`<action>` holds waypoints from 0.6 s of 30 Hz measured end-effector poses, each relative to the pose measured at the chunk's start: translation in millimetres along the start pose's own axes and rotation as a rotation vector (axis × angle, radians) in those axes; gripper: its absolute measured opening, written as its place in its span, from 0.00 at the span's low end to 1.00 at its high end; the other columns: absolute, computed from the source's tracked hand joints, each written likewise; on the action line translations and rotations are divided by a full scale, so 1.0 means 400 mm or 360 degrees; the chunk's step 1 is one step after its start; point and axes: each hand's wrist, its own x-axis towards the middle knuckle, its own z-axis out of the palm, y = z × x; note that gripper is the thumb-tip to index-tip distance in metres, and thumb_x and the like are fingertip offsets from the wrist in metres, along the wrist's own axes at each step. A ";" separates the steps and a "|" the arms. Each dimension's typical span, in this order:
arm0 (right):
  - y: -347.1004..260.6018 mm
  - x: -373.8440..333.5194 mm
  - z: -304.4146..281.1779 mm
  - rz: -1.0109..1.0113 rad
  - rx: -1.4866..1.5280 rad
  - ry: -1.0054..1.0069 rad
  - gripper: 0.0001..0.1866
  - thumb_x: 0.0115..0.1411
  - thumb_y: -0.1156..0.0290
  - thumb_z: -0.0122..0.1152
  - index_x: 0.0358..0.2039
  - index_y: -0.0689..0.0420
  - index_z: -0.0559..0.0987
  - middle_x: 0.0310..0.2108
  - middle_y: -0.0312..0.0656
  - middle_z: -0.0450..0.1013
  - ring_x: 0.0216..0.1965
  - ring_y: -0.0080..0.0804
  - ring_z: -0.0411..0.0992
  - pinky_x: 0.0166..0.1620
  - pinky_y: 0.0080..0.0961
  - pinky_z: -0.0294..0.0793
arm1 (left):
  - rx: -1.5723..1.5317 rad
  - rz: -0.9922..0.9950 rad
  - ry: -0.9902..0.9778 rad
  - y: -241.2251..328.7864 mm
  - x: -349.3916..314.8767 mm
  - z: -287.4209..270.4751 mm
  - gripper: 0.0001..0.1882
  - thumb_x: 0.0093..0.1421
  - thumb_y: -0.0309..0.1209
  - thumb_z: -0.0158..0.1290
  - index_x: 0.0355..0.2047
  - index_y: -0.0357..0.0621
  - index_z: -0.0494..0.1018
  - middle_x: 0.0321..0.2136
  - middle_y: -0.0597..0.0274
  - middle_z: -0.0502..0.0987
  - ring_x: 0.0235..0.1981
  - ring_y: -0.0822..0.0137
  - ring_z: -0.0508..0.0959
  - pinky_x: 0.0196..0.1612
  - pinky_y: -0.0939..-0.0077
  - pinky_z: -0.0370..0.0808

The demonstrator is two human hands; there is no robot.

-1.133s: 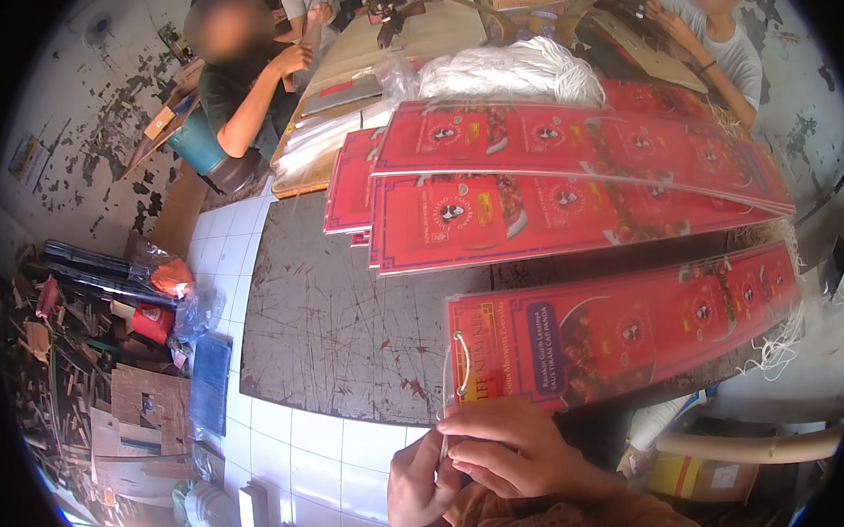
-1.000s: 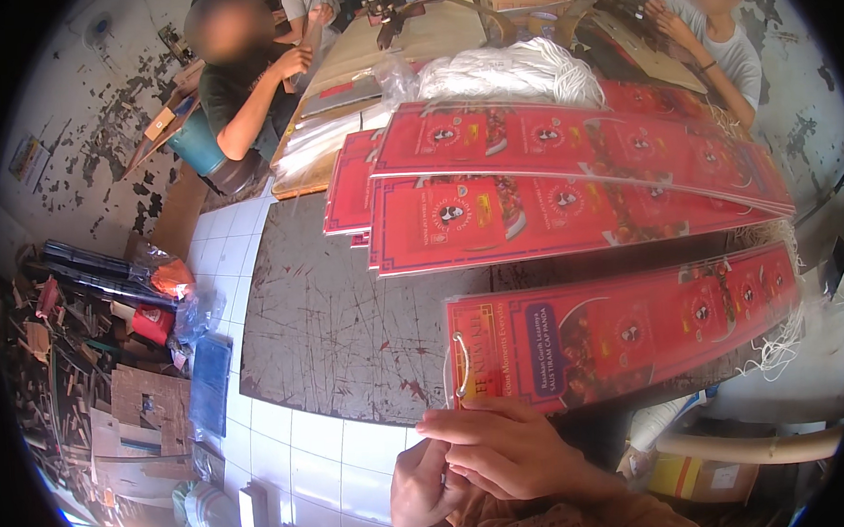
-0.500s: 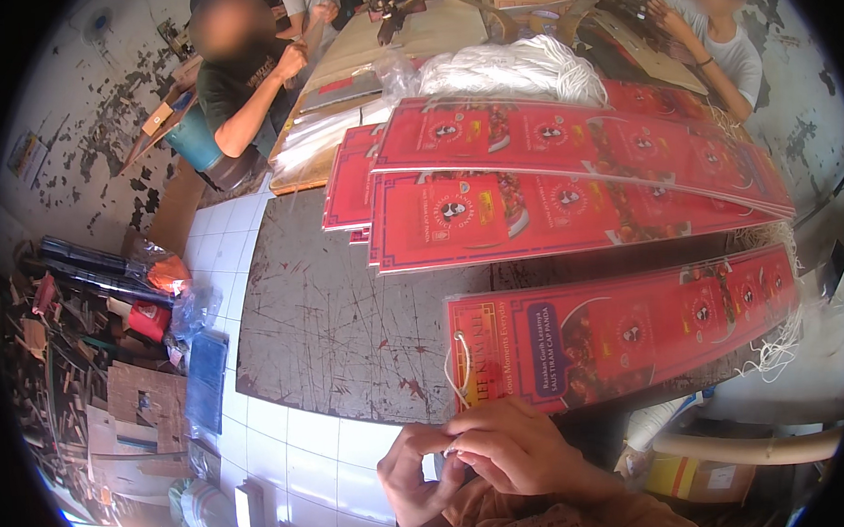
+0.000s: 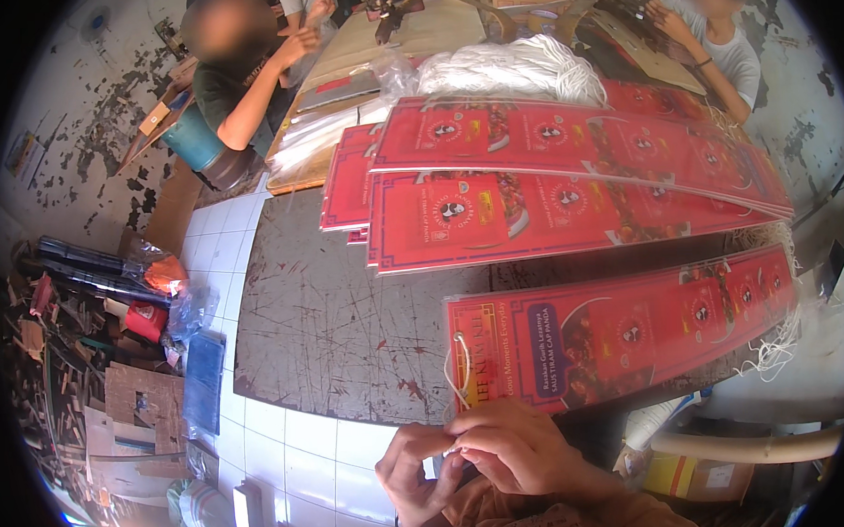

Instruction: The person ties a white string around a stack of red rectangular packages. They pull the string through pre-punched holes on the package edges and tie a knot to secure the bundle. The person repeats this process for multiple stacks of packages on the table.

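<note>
Nearest, at the lower edge: left hand [image 4: 414, 476], fingers curled in, tips pinched against those of the right; right hand [image 4: 507, 445], likewise curled nearly closed, thumb and forefinger nipping a white string [image 4: 457, 370] at the point where both hands meet. The string rises from the fingertips as a thin loop through a hole at the near left end of a long red printed banner [image 4: 623, 335]. This banner lies flat along the near right edge of a dark, scratched table [image 4: 321, 324], its left end just above the hands, its right end running far right, where a tangle of loose white strings [image 4: 774, 347] hangs off the edge. Beyond it, across a bare strip of table: a stack of like red banners [image 4: 551, 187], fanned and overlapping. Farther still: a bundle of white cord [image 4: 517, 66] beside clear plastic sleeves [image 4: 318, 136]. Far left: a seated person in a dark shirt [image 4: 240, 78]. Far right: a second person in a pale shirt [image 4: 714, 39]. Left, on the white tiled floor [image 4: 289, 448]: a blue flat packet [image 4: 204, 377] and mixed clutter.
</note>
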 end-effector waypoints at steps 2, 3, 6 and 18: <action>0.001 -0.003 0.010 0.0070 0.0113 0.0077 0.12 0.49 0.80 0.60 0.36 0.63 0.71 0.34 0.46 0.71 0.33 0.38 0.72 0.34 0.28 0.72 | 0.0233 0.0216 0.0131 -0.007 0.002 0.015 0.08 0.49 0.29 0.59 0.27 0.40 0.72 0.23 0.59 0.71 0.23 0.68 0.71 0.24 0.78 0.65; 0.001 -0.004 0.014 0.0105 0.0170 0.0116 0.13 0.49 0.81 0.60 0.36 0.64 0.71 0.34 0.47 0.71 0.33 0.39 0.72 0.34 0.28 0.73 | 0.0350 0.0323 0.0196 -0.012 0.004 0.024 0.09 0.49 0.30 0.59 0.26 0.40 0.71 0.22 0.60 0.70 0.22 0.69 0.69 0.23 0.80 0.63; -0.014 0.007 0.001 0.0231 0.0215 0.0112 0.15 0.48 0.83 0.60 0.37 0.65 0.70 0.34 0.48 0.71 0.32 0.40 0.72 0.34 0.27 0.73 | 0.0574 0.0585 0.0241 -0.029 0.009 0.030 0.07 0.48 0.25 0.59 0.26 0.46 0.71 0.24 0.61 0.71 0.22 0.68 0.70 0.21 0.80 0.64; -0.010 0.016 -0.038 0.0448 0.0318 0.0048 0.11 0.48 0.80 0.64 0.33 0.61 0.75 0.33 0.42 0.73 0.32 0.33 0.74 0.32 0.24 0.74 | 0.0296 0.0570 0.0058 -0.043 0.029 0.039 0.07 0.50 0.27 0.58 0.27 0.47 0.69 0.23 0.60 0.69 0.22 0.69 0.70 0.23 0.78 0.65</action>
